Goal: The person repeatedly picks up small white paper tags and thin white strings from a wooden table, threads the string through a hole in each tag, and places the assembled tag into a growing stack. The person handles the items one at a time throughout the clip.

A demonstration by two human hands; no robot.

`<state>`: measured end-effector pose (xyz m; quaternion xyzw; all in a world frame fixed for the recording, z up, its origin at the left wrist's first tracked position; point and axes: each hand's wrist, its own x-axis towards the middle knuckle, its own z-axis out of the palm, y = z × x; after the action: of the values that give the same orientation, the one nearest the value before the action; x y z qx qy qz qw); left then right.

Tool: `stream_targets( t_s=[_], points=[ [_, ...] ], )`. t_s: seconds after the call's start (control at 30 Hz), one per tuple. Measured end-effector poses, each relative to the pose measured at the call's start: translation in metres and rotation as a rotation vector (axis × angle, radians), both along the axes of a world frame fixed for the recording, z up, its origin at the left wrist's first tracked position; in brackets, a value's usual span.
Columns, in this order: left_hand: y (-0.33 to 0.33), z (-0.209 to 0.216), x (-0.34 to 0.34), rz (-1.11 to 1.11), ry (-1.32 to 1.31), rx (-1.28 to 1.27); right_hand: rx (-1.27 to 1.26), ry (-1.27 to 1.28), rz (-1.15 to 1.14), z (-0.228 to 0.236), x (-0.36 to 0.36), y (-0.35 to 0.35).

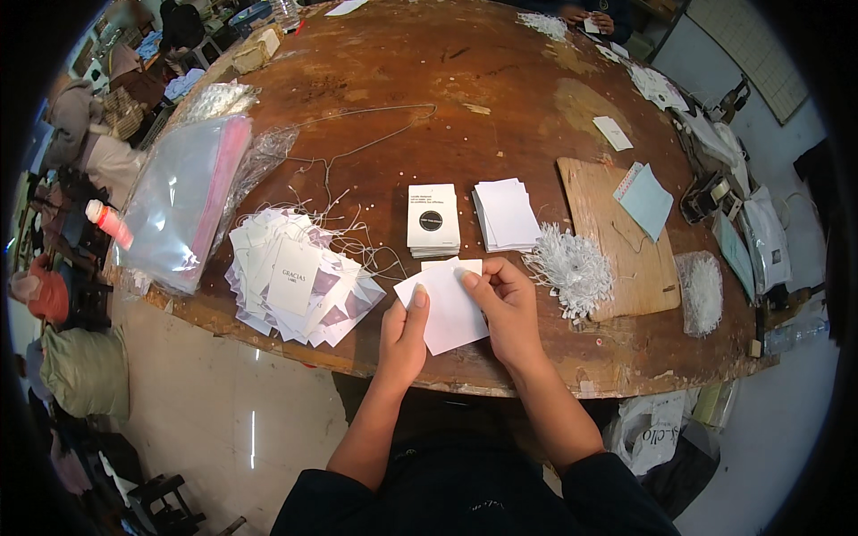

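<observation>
Close to the table's front edge, I hold a blank white card [454, 314] between both hands. My left hand [404, 338] pinches its left edge, thumb on top. My right hand [508, 308] grips the upper right corner, thumb over the face and fingers curled behind. A second white edge shows behind the card's top; what it belongs to is hidden. Just beyond stands a stack of printed cards [433, 220] with a black circle. Right of that stack lies a pile of plain white cards [506, 214], then a bundle of white tag strings [570, 271].
Left is a heap of strung tags [299, 279], beside clear plastic bags [183, 205] and a bottle with a red band [109, 223]. A wooden board [621, 281] carries a light blue card [645, 202]. Wrapped strings [700, 293] lie right. Another person's hands [590, 18] hold a card far off.
</observation>
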<state>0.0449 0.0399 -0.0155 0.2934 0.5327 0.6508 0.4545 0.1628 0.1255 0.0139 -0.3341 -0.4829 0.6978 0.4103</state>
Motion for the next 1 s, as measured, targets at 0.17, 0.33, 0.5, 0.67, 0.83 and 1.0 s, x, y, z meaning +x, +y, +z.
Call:
stream_targets(
  t_s=[0.17, 0.33, 0.5, 0.67, 0.83, 1.0],
  points=[
    [0.000, 0.001, 0.001, -0.008, -0.004, -0.011, 0.015, -0.012, -0.015, 0.001, 0.000, 0.000],
    [0.002, 0.004, 0.004, 0.047, 0.025, 0.027, 0.038, -0.012, -0.051, 0.000, -0.001, -0.001],
    [0.002, 0.005, 0.006, 0.052, 0.105, 0.073, 0.059, 0.016, -0.072, -0.002, -0.003, -0.004],
    [0.002, 0.006, 0.005, 0.075, 0.201, 0.107, 0.080, -0.074, 0.023, 0.007, 0.012, 0.000],
    [-0.003, 0.008, 0.007, 0.054, 0.566, 0.197, 0.149, -0.077, 0.055, 0.015, 0.026, -0.002],
    [-0.006, 0.009, 0.009, 0.101, 0.643, 0.270, 0.456, -0.230, -0.085, 0.013, 0.044, 0.009]
  ],
)
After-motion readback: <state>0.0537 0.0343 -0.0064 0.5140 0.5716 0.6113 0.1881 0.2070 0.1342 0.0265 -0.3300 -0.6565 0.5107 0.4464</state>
